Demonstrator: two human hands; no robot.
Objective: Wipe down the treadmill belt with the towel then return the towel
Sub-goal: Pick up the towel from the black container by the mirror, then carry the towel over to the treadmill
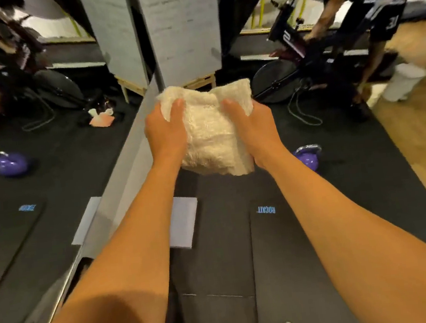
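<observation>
A cream, fluffy towel is folded into a thick bundle and held up in front of me, above the dark floor. My left hand grips its left side, thumb on top. My right hand grips its right side the same way. Both forearms reach forward from the bottom of the view. No treadmill belt can be made out for certain; a black mat with a blue logo lies below my arms.
A mirror wall on the left reflects the room. A purple kettlebell sits on the floor to the right. Another person bends over an exercise bike at the back right. A pale foam block lies below my left arm.
</observation>
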